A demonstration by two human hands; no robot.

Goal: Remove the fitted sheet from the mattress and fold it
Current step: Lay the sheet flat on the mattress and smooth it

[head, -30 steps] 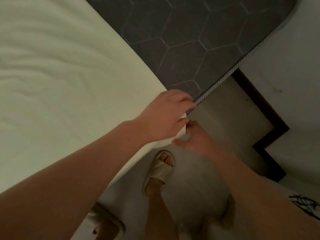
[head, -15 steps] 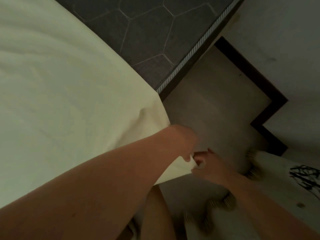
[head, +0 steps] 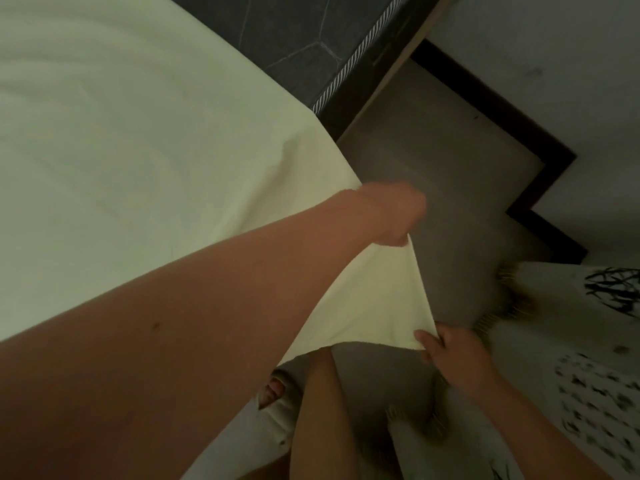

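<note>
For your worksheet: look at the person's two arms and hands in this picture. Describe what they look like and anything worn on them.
Both arms are bare, with no sleeves in view. The left hand and right hand wear no gloves, and no rings, watch or bracelets show. The left forearm has a small dark spot. The light is too dim to make out the nails on the fingers.

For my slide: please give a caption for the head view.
Both hands, left and right, stretch a pale fitted sheet corner off the mattress.

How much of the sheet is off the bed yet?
Done: one corner of the dark grey hexagon-quilted mattress is bare. In hand: the left hand and right hand both grip the pale yellow fitted sheet's loose edge. Left: most of it covers the bed, unfolded.
</note>
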